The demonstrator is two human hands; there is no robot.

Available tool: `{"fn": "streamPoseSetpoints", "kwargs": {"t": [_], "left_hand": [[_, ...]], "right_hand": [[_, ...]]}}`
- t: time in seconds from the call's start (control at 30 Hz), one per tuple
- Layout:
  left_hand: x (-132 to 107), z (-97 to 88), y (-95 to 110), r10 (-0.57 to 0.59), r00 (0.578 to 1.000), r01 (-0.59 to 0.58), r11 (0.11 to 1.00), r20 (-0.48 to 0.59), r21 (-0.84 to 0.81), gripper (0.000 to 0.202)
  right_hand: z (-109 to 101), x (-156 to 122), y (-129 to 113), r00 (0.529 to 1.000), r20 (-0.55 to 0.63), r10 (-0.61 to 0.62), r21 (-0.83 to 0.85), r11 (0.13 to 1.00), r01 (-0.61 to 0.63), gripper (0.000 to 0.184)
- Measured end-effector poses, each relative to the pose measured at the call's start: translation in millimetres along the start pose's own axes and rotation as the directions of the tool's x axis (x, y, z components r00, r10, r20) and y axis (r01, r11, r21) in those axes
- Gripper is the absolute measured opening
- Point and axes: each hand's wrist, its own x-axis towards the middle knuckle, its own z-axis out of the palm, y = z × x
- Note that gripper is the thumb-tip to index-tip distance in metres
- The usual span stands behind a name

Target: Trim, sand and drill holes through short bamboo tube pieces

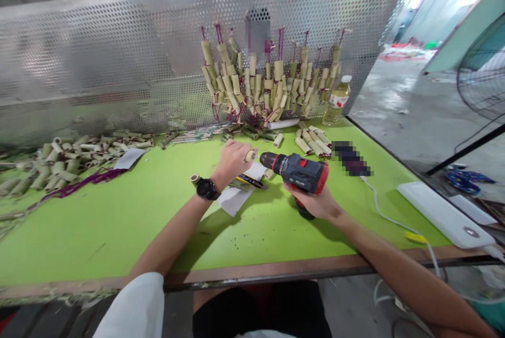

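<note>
My right hand grips a red and dark grey cordless drill above the green table. The drill's bit points left into a short bamboo tube. My left hand, with a black watch on the wrist, pinches that tube at the bit's tip. Under my hands lie a white sheet of paper and a dark pen-like tool. Another small tube piece lies by my left wrist.
Bundles of strung bamboo tubes lean on the perforated metal screen at the back. Loose tubes and a purple cord lie at left. A bottle, a white power strip and its cable sit at right.
</note>
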Motion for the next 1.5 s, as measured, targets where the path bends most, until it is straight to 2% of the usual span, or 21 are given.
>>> {"fn": "streamPoseSetpoints", "kwargs": {"t": [0.13,0.23,0.33,0.4,0.53,0.67,0.87,1.03,1.2,1.37,1.5], "left_hand": [[-4,9.0,0,-0.044,0.999,0.044,0.999,-0.019,-0.028,0.037],[-4,7.2,2,-0.062,0.997,0.064,0.996,0.039,-0.069,0.035],[0,-3.1,3,-0.057,0.983,0.069,0.995,0.174,-0.068,0.024],[5,-13.6,3,-0.032,0.970,0.033,0.999,0.243,-0.002,0.017],[16,-35.0,6,0.024,0.957,-0.057,0.993,0.291,0.106,0.010],[22,-46.4,10,0.042,0.955,-0.068,0.995,0.295,0.079,0.012],[20,-50.4,7,0.050,0.954,-0.081,0.992,0.295,0.094,0.011],[21,-52.4,8,0.054,0.965,-0.074,0.995,0.257,0.067,0.014],[22,-47.0,18,0.082,0.970,-0.103,0.992,0.228,0.078,0.009],[21,-36.7,25,0.041,0.983,-0.047,0.998,0.180,0.030,0.013],[24,-35.6,27,-0.054,0.968,0.037,0.997,0.244,0.073,0.010]], "right_hand": [[0,1,2,1.000,0.009,-0.012,0.017,1.000,0.012,0.040],[-1,0,10,0.999,0.014,-0.035,-0.001,0.999,0.035,0.039],[-2,-1,16,0.999,0.032,-0.030,-0.019,0.999,0.031,0.041],[-2,-1,17,0.999,0.046,-0.024,-0.038,0.999,0.026,0.042],[-6,1,16,0.996,0.072,-0.054,-0.059,0.997,0.058,0.038],[-10,3,10,0.987,0.134,-0.083,-0.054,0.994,0.091,0.029],[-10,6,1,0.957,0.242,-0.161,-0.153,0.967,0.202,0.019],[-16,4,5,0.966,0.250,-0.067,-0.085,0.992,0.091,0.028],[-23,2,5,0.954,0.295,0.050,-0.045,0.998,-0.038,0.042],[-21,3,-1,0.958,0.285,0.022,-0.047,0.999,-0.009,0.042],[-18,4,-3,0.962,0.267,0.049,-0.059,0.998,-0.034,0.043]]}}
